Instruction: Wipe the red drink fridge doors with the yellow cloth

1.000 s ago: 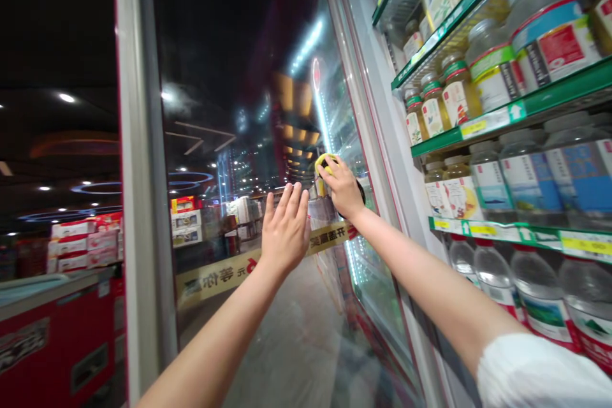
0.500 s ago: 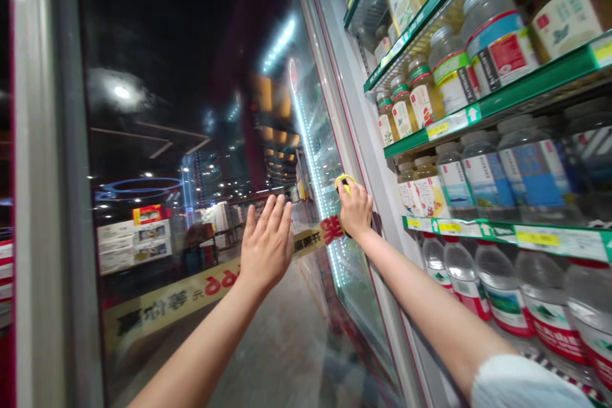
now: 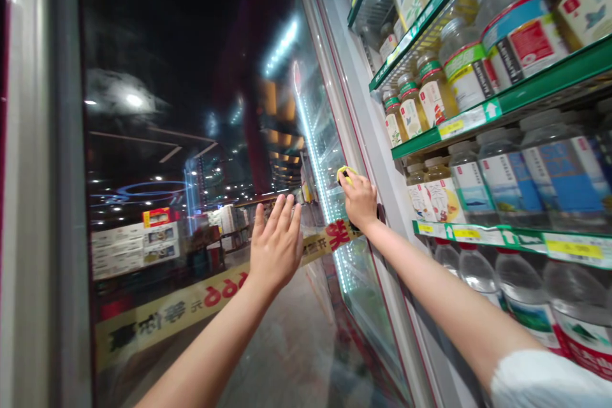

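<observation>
My left hand (image 3: pixel 276 245) is held flat with its fingers stretched out, palm toward the glass door (image 3: pixel 191 108) of a drinks cooler. Whether its palm touches the glass I cannot tell. Farther right, my right hand (image 3: pixel 361 203) curls around a small yellow-and-black thing (image 3: pixel 345 173) by the glass, near the door's frame. Most of that thing is hidden by the fingers, so its kind is unclear. A yellow strip (image 3: pixel 172 306) with reversed red and black lettering crosses the glass behind my left hand.
Cooler shelves with green edges (image 3: pixel 530 86) rise at the right, holding bottled drinks (image 3: pixel 516 182) and water bottles (image 3: pixel 530 299) close to my right forearm. The metal door post (image 3: pixel 29 172) stands at the left. Stacked white boxes (image 3: pixel 134 248) show through the glass.
The view has shifted slightly, and the shelves sit farther right. Both hands appear a little farther right in the picture, with their poses unchanged.
</observation>
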`<state>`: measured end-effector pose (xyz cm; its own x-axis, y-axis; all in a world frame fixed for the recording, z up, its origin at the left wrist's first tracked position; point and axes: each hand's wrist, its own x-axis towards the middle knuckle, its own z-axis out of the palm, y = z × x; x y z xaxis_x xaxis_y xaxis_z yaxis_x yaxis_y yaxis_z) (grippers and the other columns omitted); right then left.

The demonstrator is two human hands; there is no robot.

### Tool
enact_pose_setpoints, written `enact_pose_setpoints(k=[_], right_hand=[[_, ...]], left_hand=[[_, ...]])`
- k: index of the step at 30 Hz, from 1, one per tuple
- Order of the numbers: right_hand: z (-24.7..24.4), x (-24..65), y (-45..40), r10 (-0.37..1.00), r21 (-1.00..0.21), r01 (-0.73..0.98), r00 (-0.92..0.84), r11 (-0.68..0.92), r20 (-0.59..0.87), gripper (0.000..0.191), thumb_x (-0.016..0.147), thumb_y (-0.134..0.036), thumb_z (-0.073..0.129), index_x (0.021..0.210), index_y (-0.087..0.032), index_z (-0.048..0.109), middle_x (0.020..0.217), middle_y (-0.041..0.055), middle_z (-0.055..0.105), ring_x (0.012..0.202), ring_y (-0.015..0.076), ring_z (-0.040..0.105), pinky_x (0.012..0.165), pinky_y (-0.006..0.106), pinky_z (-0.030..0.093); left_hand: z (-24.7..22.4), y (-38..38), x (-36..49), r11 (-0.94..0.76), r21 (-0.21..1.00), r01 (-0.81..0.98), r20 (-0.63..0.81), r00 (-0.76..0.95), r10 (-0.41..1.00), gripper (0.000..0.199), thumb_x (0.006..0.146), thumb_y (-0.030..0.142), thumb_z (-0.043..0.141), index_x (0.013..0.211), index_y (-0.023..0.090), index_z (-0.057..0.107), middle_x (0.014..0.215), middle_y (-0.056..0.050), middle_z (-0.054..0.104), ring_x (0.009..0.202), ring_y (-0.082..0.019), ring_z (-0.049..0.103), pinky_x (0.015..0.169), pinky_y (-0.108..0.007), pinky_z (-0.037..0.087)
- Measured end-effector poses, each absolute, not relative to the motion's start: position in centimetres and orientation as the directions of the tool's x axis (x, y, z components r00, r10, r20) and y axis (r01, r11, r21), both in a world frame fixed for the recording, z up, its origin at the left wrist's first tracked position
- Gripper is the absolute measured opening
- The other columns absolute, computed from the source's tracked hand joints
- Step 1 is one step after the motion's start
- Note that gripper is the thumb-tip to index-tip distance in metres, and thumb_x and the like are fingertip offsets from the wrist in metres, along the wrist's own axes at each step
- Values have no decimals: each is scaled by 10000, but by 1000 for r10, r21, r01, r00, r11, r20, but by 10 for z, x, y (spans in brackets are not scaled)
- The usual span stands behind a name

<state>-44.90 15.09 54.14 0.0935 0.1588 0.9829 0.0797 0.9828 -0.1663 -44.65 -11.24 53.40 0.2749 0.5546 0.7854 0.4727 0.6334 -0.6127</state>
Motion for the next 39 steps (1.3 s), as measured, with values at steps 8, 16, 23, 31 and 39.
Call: enact_pose_setpoints(k=[8,16,23,31,39], right_hand=[[650,-441,86,181,-164,-128,134,978,974,538,985,-162,350,1453,-301,578,1537,87,537,1320,333,467,1003,562,467],[608,-428,72,109,-89,-212,85,973,990,425,961,-216,503,1336,-306,683,1474,27,612,1225,289,592,1034,482,462],[651,-424,-8,-37,58,-228,92,972,995,468,961,-207,497,1405,-281,628,1547,37,532,1390,273,485,1133,459,411],[637,-415,-42,-3,32,-286,98,958,995,450,967,-208,455,1360,-256,669,1503,81,571,1332,295,515,1102,481,426],[648,-405,-144,-309,310,-278,47,909,950,444,1015,-237,451,1430,-293,596,1568,44,508,1399,271,433,1102,451,393]], left_hand=[[547,-127,-436,674,-589,447,803,233,548,522,985,263,442,1490,159,524,1600,-151,409,1525,-303,340,1286,-591,141],[556,-183,-417,745,-567,352,822,177,542,514,992,285,424,1470,136,541,1602,-153,412,1524,-317,344,1275,-601,161],[561,-224,-402,781,-548,299,836,174,520,493,991,268,445,1449,124,555,1590,-164,434,1520,-313,356,1270,-600,191],[555,-275,-402,822,-492,288,871,162,464,478,979,256,471,1433,141,570,1573,-162,464,1511,-316,373,1274,-595,177],[551,-314,-402,863,-439,252,898,150,413,487,973,242,486,1443,138,557,1569,-176,470,1517,-310,363,1274,-598,163]])
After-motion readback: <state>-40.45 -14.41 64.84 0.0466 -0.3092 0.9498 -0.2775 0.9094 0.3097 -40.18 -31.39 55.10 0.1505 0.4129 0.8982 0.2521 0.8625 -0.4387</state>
